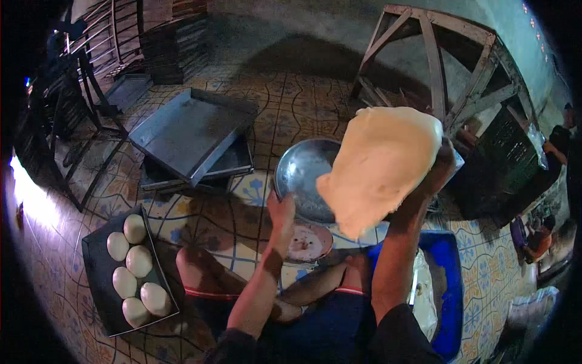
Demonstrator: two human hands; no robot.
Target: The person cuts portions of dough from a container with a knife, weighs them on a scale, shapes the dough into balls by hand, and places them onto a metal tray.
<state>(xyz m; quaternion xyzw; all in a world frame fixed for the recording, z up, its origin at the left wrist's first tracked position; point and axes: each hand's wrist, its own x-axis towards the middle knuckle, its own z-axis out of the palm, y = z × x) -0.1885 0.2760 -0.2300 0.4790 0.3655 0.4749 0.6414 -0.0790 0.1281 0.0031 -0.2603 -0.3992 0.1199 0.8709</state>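
My right hand (pixel 442 162) holds up a large, floppy slab of pale dough (pixel 385 161). Most of its fingers are hidden behind the dough, whose lower corner hangs down in front of a round metal bowl (pixel 303 176). At the bowl's near left rim, my left hand (pixel 282 209) grips the edge. Just below the bowl, a shallow pinkish dish (pixel 310 241) with whitish residue sits on the floor. Beside my right leg is a blue tub (pixel 451 291) with a mass of pale dough (pixel 425 294) inside. A dark tray (pixel 100 270) on my left carries several smooth dough balls (pixel 139 261).
Stacked metal trays (pixel 188 130) lie on the patterned tile floor ahead to the left. A metal rack (pixel 91 121) is at the far left. A wooden frame (pixel 436 60) stands at the back right. Another person (pixel 538 239) is partly visible at the far right.
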